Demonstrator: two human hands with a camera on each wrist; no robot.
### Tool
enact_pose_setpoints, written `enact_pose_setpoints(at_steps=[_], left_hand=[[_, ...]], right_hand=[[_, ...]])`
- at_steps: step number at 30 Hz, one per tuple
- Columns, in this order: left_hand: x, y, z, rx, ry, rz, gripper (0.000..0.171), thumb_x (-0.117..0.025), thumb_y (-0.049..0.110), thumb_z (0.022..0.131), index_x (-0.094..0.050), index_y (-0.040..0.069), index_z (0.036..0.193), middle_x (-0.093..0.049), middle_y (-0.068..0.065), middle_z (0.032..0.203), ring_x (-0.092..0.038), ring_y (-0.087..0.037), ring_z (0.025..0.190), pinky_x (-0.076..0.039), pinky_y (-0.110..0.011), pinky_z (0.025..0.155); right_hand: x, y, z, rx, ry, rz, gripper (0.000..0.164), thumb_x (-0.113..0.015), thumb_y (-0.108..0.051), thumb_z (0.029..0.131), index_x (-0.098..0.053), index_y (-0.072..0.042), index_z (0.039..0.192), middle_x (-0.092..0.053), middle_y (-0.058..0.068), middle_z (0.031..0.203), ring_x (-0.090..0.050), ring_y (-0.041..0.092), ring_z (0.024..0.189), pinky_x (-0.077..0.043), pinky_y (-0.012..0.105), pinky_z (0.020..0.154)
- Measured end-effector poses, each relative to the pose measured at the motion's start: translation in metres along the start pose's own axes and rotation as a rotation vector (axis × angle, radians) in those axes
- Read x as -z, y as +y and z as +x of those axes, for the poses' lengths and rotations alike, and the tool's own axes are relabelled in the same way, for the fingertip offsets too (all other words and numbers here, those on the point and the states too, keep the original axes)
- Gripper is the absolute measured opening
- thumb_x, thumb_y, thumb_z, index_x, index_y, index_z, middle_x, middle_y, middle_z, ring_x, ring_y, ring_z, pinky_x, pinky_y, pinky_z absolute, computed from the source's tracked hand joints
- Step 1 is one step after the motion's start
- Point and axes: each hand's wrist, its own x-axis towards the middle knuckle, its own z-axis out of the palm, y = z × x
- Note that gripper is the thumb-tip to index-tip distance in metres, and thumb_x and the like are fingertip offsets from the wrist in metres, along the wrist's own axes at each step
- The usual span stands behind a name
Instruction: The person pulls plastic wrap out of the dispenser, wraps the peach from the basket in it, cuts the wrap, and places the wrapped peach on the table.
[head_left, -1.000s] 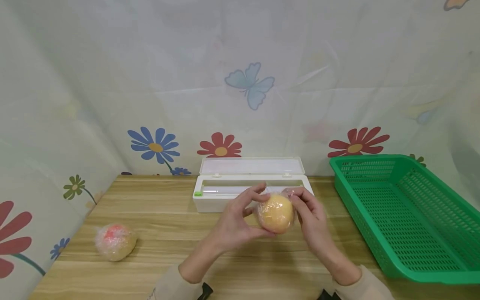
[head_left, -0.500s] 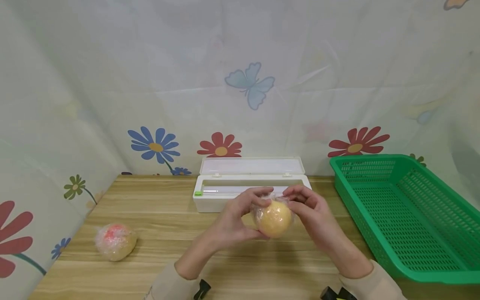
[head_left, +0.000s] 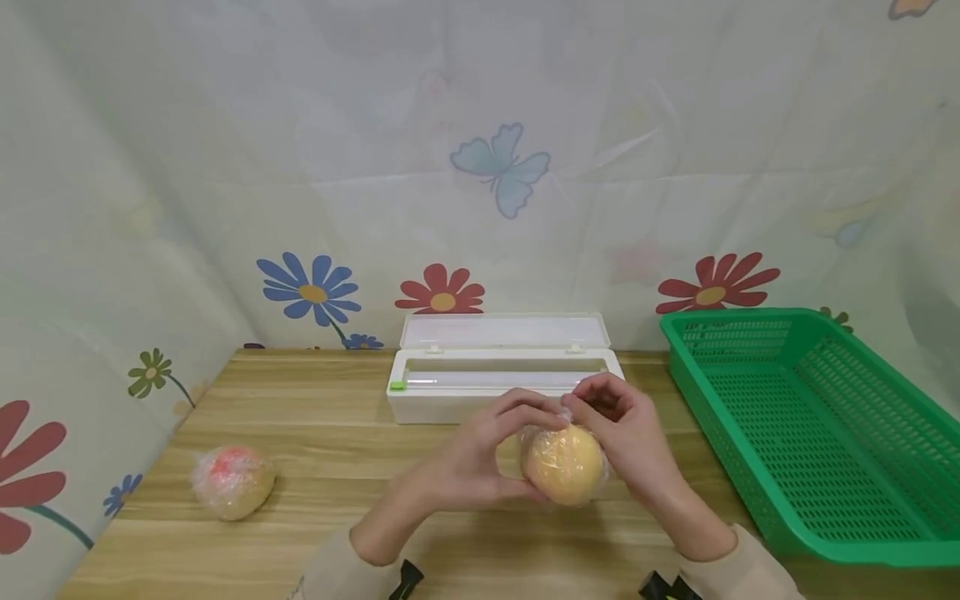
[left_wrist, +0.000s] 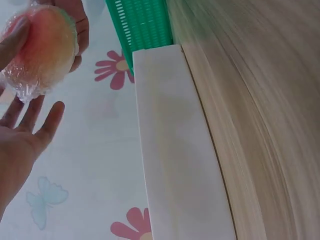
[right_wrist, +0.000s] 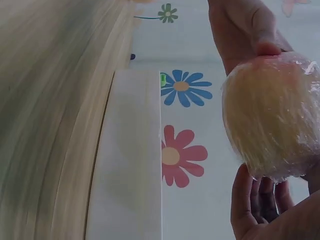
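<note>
A yellow-and-pink peach (head_left: 567, 468) wrapped in clear cling film is held up over the table. My left hand (head_left: 480, 458) grips it from the left, thumb below and fingers over the top. My right hand (head_left: 633, 437) pinches gathered cling film (head_left: 566, 414) at the far upper side, thumb against bent index finger. In the left wrist view the pink side of the peach (left_wrist: 45, 47) shows, with a twisted tuft of film. The right wrist view shows film wrinkled tightly around the peach (right_wrist: 272, 117).
Behind the hands stands a white cling film dispenser (head_left: 427, 408), its lid (head_left: 505, 332) raised and a roll inside. Another wrapped peach (head_left: 234, 483) lies on the wooden table (head_left: 322, 475) at left. A green plastic basket (head_left: 813, 546) takes up the right side, before a flowered curtain.
Both hands have brought the peach lower and slightly nearer. The right fingers have shifted from the peach's right side to the film at its top. The dispenser, basket and other peach stay put.
</note>
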Motion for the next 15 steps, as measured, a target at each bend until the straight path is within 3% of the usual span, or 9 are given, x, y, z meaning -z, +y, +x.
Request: enact_pose_setpoints(at_steps=[3,7,10,12,15], left_hand=[[-0.005,-0.010,-0.004,0.071,0.028,0.011,0.073,-0.091,0.016,0.064,-0.053,0.010,0.125,-0.051,-0.003,0.127,-0.048,-0.015,0.120,-0.043,-0.031,0.097],[-0.009,-0.020,-0.009,0.253,0.127,-0.008,0.072,-0.088,0.022,0.069,-0.051,0.017,0.130,-0.047,0.005,0.129,-0.048,-0.012,0.118,-0.050,-0.029,0.086],[-0.009,-0.023,-0.011,0.361,0.216,-0.032,0.072,-0.086,0.027,0.071,-0.048,0.019,0.132,-0.045,0.007,0.133,-0.048,-0.012,0.117,-0.053,-0.030,0.081],[-0.007,-0.023,-0.011,0.400,0.247,-0.057,0.071,-0.086,0.028,0.072,-0.047,0.019,0.131,-0.048,0.007,0.131,-0.049,-0.012,0.116,-0.052,-0.032,0.082],[-0.002,-0.022,-0.012,0.453,0.256,-0.117,0.069,-0.085,0.026,0.073,-0.047,0.021,0.131,-0.053,0.007,0.126,-0.052,-0.013,0.112,-0.050,-0.034,0.086]], right_hand=[[0.001,0.000,0.001,0.045,0.029,-0.059,0.030,-0.054,-0.028,0.099,-0.060,0.001,0.097,-0.061,0.013,0.093,-0.058,0.020,0.088,-0.052,0.026,0.072],[0.001,-0.002,-0.001,0.207,0.035,-0.115,0.027,-0.044,-0.021,0.104,-0.063,-0.001,0.103,-0.062,0.009,0.101,-0.057,0.021,0.097,-0.050,0.026,0.081],[-0.001,-0.004,-0.004,0.322,-0.044,-0.147,0.020,-0.055,-0.009,0.098,-0.061,-0.006,0.117,-0.060,0.004,0.114,-0.054,0.021,0.106,-0.049,0.028,0.088],[-0.001,-0.006,-0.004,0.344,-0.131,-0.153,0.037,-0.064,-0.004,0.092,-0.057,-0.012,0.127,-0.056,0.001,0.124,-0.051,0.021,0.113,-0.048,0.030,0.091],[-0.001,-0.008,-0.003,0.296,-0.240,-0.151,0.061,-0.076,-0.006,0.082,-0.050,-0.018,0.135,-0.050,-0.002,0.131,-0.046,0.020,0.119,-0.046,0.031,0.094]])
